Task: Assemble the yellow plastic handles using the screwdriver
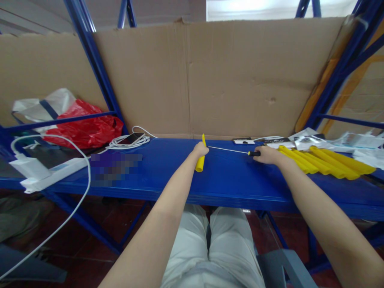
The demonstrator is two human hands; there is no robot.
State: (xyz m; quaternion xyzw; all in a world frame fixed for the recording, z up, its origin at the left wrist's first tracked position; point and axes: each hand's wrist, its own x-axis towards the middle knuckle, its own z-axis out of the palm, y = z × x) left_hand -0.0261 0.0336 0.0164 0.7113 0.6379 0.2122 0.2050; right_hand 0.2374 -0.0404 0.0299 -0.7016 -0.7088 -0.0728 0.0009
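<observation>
My left hand (201, 149) is closed around a yellow tube (199, 165), which stands tilted over the blue table; its lower end and a thin upper tip show past my fingers. In my right hand (267, 155) is the black-and-yellow handle of a long screwdriver (229, 150). Its thin metal shaft runs leftward, nearly level, and the far end reaches my left hand at the tube. Whether the tip goes into the tube or only meets its side I cannot tell. Close to my right wrist lie several more yellow tubes (327, 162) in a row.
The blue table (168, 180) is backed by cardboard (234, 80) between blue posts. At left are a white power strip (57, 174), a coiled white cable (120, 142) and a red plastic bag (87, 124). Clear plastic packets (309, 140) lie at the back right.
</observation>
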